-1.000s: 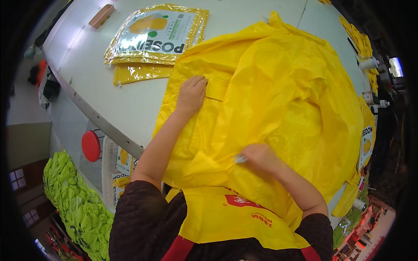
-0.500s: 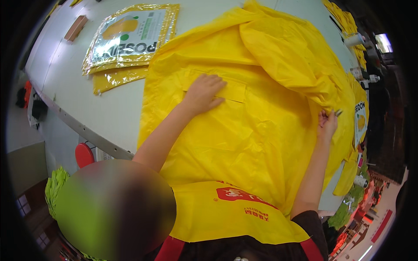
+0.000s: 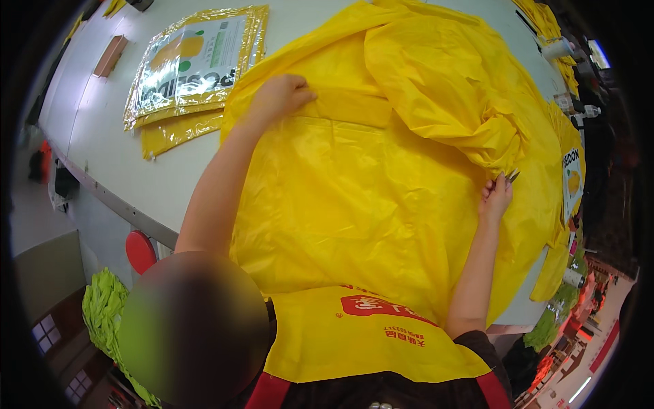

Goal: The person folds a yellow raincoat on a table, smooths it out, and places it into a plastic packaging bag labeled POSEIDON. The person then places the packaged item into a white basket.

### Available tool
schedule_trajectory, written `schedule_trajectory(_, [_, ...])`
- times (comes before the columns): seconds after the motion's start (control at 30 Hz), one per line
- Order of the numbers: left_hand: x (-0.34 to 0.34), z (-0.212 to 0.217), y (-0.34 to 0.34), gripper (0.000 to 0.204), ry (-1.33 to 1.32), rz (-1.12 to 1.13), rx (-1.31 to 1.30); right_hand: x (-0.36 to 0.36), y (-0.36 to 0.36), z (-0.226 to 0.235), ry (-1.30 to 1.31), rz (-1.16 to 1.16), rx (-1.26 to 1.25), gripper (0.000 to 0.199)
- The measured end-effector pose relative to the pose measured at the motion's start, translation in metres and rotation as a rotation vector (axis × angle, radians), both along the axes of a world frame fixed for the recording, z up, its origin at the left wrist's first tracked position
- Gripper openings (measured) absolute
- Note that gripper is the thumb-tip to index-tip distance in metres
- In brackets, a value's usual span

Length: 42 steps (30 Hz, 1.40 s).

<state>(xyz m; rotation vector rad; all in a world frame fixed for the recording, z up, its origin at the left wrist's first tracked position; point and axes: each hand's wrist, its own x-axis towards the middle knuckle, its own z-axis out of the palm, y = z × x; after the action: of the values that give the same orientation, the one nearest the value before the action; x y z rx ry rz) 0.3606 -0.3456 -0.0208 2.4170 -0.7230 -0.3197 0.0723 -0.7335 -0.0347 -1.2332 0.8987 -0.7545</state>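
A large yellow garment (image 3: 340, 198), like a raincoat, spreads across the table in front of me, its upper right part bunched into folds. My left hand (image 3: 281, 101) is at its upper left, fingers curled in on the cloth beside a folded-over strip; some motion blur softens it. At the right, my right hand (image 3: 496, 199) is closed around small metal thread snips (image 3: 512, 176), the tips poking out above the fingers next to the bunched cloth. Most of the snips is hidden in the hand.
Clear-wrapped yellow packages (image 3: 191, 65) lie stacked at the far left of the white table (image 3: 88, 129), near a brown block (image 3: 110, 56). Along the right edge are a thread spool (image 3: 557, 49), bottles and another package (image 3: 572, 178). A red round stool (image 3: 140, 252) stands below the left edge.
My left hand has moved up and left from the pocket flap, its fingers now curled, and the cloth there is folded over. My right hand with the snips has shifted slightly left.
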Motion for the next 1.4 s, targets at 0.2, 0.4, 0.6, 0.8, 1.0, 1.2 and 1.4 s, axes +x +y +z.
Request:
schedule_trajectory(0.2, [0.046,-0.007,-0.007,0.022,0.505,0.026,0.069,0.010,0.011,0.026,-0.023,-0.079,0.021,0.019])
schedule_trajectory(0.4, [0.047,-0.002,0.002,0.022,0.671,0.012,-0.052,0.009,0.005,0.037,-0.199,-0.050,0.227,0.016])
schedule_trajectory(0.6, [0.018,-0.002,0.026,0.032,0.570,-0.258,-0.119,0.010,0.007,0.069,-0.513,0.148,0.495,0.006])
schedule_trajectory(0.8, [-0.085,-0.013,0.055,0.033,-0.177,-0.150,-0.100,0.000,0.088,0.092,-0.244,0.401,-0.196,0.025])
schedule_trajectory(1.0, [-0.159,-0.015,0.049,0.033,0.490,0.414,-0.779,-0.025,0.149,0.069,0.216,1.117,-1.196,0.035])
schedule_trajectory(1.2, [-0.206,-0.012,0.037,0.073,1.281,0.407,-0.997,-0.057,0.157,0.033,0.161,0.913,-1.235,0.036])
schedule_trajectory(1.4, [-0.251,-0.007,0.070,0.072,1.203,0.152,-0.796,-0.110,0.210,0.061,0.216,0.694,-0.613,0.020])
